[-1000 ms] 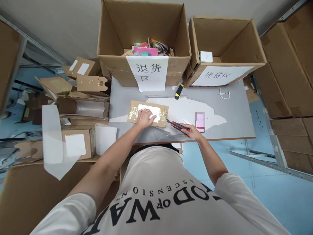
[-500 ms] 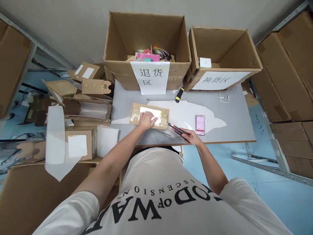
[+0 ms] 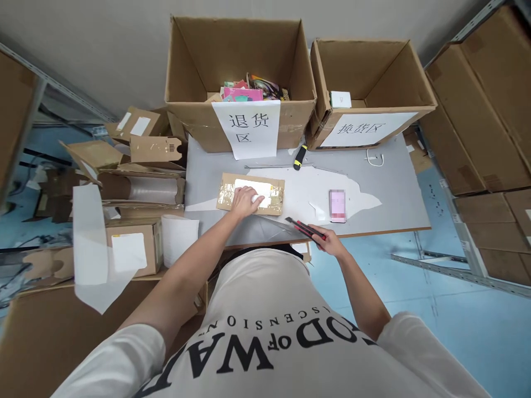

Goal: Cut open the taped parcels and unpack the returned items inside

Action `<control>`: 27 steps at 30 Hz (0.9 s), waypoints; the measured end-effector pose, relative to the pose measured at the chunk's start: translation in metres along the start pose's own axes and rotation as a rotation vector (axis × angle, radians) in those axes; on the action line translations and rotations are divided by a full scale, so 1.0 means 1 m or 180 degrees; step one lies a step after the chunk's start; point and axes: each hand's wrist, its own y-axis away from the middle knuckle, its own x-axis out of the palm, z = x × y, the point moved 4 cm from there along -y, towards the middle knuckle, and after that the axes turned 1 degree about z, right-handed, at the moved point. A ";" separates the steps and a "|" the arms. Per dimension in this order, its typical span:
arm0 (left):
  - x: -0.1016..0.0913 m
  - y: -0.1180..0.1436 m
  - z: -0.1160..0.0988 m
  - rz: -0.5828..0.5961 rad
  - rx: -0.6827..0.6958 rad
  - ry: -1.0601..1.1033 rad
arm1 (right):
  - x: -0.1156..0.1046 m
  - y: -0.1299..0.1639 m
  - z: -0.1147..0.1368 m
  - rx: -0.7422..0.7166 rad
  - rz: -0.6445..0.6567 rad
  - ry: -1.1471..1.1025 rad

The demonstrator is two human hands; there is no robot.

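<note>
A flat brown cardboard parcel with a white label and clear tape lies on the grey table. My left hand presses flat on top of it. My right hand grips a red and black utility knife near the table's front edge. The blade points left toward the parcel's right end and sits a little short of it.
A pink phone lies right of the knife. A yellow-handled tool rests near two large open boxes with paper signs, the left one filled with colourful items and the right one. Opened cartons pile up on the left.
My right hand with the knife has drawn back from the parcel's right end toward the table's front edge. My left hand stays pressed on the parcel.
</note>
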 end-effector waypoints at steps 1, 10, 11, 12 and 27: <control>0.000 -0.001 0.000 0.0020 0.0003 0.0002 | -0.003 0.002 -0.001 0.0015 -0.0121 0.0115; -0.004 -0.005 -0.003 0.0065 -0.0050 -0.0022 | -0.023 -0.004 0.021 -0.0611 -0.0263 0.1455; -0.005 -0.006 -0.003 0.0068 -0.0061 -0.0025 | -0.022 -0.004 0.023 -0.0722 -0.0180 0.1649; -0.005 -0.007 -0.003 0.0075 -0.0071 -0.0025 | -0.020 -0.004 0.025 -0.0845 -0.0093 0.1867; -0.007 -0.017 -0.003 0.0160 -0.0112 -0.0010 | -0.023 -0.021 0.044 -0.1443 0.0215 0.3484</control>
